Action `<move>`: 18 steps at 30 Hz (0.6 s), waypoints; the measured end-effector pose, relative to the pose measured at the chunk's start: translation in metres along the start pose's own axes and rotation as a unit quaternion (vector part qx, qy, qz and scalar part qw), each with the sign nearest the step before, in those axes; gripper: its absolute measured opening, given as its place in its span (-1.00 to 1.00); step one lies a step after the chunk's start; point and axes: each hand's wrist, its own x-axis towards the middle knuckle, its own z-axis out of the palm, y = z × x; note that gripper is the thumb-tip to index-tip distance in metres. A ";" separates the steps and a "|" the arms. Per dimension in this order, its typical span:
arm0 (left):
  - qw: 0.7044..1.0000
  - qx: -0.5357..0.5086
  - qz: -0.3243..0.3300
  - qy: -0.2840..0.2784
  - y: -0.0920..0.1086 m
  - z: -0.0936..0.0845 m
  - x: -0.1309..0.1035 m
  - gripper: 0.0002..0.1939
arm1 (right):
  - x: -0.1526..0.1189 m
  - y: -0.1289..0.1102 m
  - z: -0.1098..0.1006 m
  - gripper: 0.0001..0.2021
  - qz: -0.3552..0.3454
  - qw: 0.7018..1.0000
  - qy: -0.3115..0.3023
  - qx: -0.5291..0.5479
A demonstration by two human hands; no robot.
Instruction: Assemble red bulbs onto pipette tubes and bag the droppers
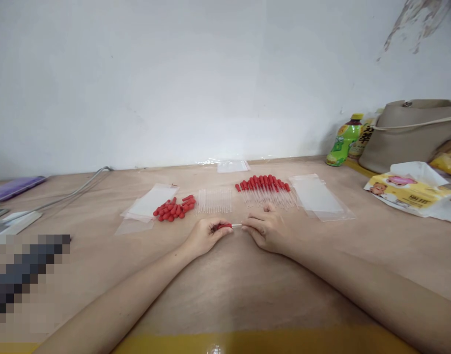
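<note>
Low over the table's middle, my left hand (206,235) is closed around a red rubber dropper bulb (224,226). My right hand (267,230) pinches a thin clear glass tube (237,225), whose end meets the mouth of that bulb. How far the tube sits inside the bulb cannot be made out. Beyond my left hand lies a pile of loose red bulbs (174,209). Beside it, several clear tubes (213,200) lie in a row. Past my right hand, several droppers with red bulbs (263,185) on their tubes lie side by side.
Clear plastic bags (319,195) lie right of the droppers, with more plastic bags (148,204) at left. A green bottle (345,140), a grey bag (413,135) and a yellow tissue pack (404,191) stand at right. A purple case (17,188) and a cable (78,189) are at left.
</note>
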 end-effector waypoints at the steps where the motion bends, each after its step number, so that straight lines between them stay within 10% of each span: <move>1: 1.000 -0.002 0.007 0.009 0.000 0.000 0.000 -0.84 | 0.000 -0.002 -0.001 -0.72 -0.003 1.000 0.014 -0.004; 18: 0.998 0.014 0.037 -0.038 -0.001 0.005 -0.007 -0.80 | -0.004 0.002 0.014 -0.70 -0.033 0.998 0.028 0.054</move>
